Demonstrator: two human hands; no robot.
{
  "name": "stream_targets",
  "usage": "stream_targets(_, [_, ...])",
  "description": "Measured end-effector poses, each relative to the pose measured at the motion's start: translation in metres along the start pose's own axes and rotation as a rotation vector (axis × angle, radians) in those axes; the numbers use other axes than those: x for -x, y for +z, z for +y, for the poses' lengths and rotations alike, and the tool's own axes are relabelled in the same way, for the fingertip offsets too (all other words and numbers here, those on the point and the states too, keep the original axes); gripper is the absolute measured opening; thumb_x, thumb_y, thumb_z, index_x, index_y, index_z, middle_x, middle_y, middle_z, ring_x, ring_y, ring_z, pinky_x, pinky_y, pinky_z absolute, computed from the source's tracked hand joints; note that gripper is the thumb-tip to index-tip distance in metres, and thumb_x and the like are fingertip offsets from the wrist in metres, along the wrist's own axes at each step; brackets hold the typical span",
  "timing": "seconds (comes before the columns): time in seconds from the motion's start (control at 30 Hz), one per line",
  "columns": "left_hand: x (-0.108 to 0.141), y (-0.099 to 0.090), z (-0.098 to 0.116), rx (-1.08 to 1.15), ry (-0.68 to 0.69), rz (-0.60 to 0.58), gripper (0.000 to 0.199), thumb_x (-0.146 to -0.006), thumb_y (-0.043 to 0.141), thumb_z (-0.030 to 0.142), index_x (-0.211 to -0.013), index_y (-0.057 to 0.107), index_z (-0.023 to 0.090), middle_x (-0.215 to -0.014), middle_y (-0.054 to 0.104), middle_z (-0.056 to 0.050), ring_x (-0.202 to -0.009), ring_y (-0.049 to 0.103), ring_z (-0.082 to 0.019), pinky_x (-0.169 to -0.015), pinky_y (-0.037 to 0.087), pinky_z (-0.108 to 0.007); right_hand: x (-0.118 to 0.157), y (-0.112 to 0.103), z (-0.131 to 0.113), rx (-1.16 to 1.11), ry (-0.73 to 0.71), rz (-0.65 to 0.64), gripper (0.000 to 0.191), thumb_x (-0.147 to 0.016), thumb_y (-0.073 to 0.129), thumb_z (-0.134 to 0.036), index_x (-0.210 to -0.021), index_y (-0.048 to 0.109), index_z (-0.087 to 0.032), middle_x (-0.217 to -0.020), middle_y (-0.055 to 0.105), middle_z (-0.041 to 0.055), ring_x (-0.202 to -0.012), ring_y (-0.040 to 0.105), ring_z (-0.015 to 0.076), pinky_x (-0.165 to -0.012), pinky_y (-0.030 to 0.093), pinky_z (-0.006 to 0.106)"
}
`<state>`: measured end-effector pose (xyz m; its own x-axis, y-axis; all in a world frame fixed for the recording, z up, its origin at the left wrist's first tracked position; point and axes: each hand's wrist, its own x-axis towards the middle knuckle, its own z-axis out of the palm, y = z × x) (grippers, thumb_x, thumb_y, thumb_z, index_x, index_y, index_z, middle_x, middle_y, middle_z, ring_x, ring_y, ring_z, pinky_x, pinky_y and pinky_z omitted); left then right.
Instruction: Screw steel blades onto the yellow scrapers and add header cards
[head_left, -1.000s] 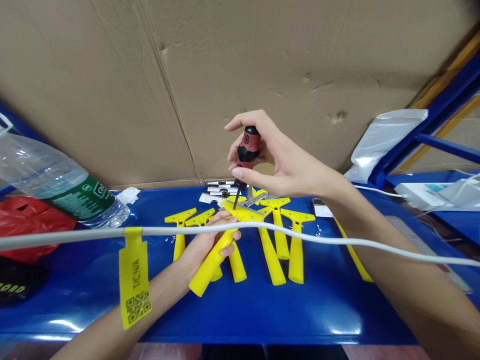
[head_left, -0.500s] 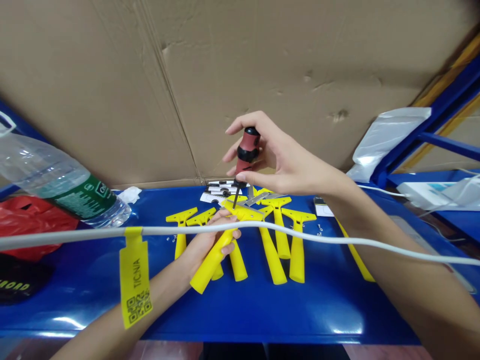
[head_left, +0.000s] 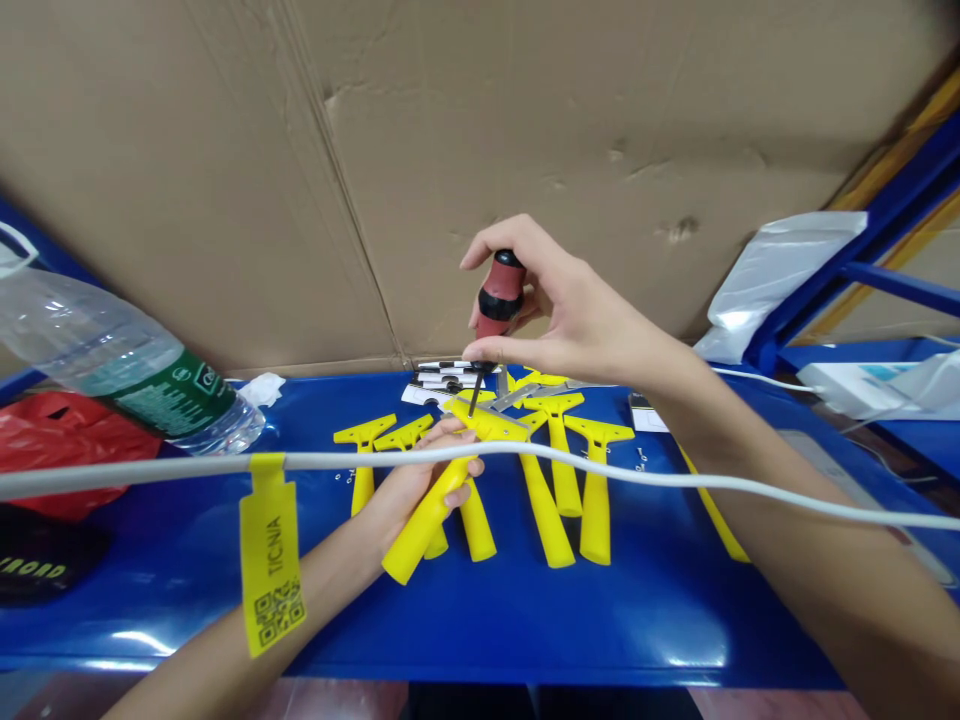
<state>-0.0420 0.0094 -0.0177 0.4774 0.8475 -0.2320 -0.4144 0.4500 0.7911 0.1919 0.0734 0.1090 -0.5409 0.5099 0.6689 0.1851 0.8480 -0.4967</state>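
My left hand (head_left: 431,470) is wrapped round a yellow scraper (head_left: 426,522), its handle tilted down to the left and its wide head up. Above it, my right hand (head_left: 555,300) grips a red and black screwdriver (head_left: 501,295), thumb at its lower end and index finger arched near its top. The screwdriver's tip touches the scraper's head, on the left side. Around and behind lie several more yellow scrapers (head_left: 596,500) on the blue table (head_left: 480,630), with small screws (head_left: 641,458) among them.
A clear plastic bottle (head_left: 135,365) leans at the left beside a red bag (head_left: 67,450). A white cable (head_left: 675,480) with a yellow tag (head_left: 271,560) crosses the near view. Black and white packs (head_left: 427,392) lie against the cardboard (head_left: 360,180). A plastic bag (head_left: 772,280) stands at the right.
The fingers of my right hand have curled closer round the screwdriver handle, which has tilted slightly to the right at its top. The scraper in my left hand has hardly moved.
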Motion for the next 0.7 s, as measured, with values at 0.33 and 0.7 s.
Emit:
stream_targets(0.33, [-0.0016,0.0005,-0.0001,0.006,-0.011,0.02,0.029,-0.098,0.081,0.023,-0.104,0.053,0.021,-0.081,0.069,0.001,-0.043,0.052,-0.004,-0.037,0.04,-0.013,0.0002,0.0016,-0.0051,-0.068,-0.04,-0.08,0.046,-0.104,0.079,-0.038,-0.14,0.053,-0.025,-0.118,0.066,0.0058,-0.102,0.071,0.0216,-0.087,0.066,0.037])
stream_targets(0.7, [-0.0022,0.0006,0.0015,0.032,-0.024,0.048,0.031,-0.096,0.082,0.021,-0.104,0.052,0.022,-0.079,0.071,0.0,-0.043,0.054,-0.006,-0.036,0.039,-0.012,0.0005,0.0016,-0.0067,-0.092,-0.04,-0.075,0.048,-0.106,0.075,-0.039,-0.145,0.05,-0.025,-0.123,0.065,0.0072,-0.111,0.072,0.0238,-0.09,0.067,0.038])
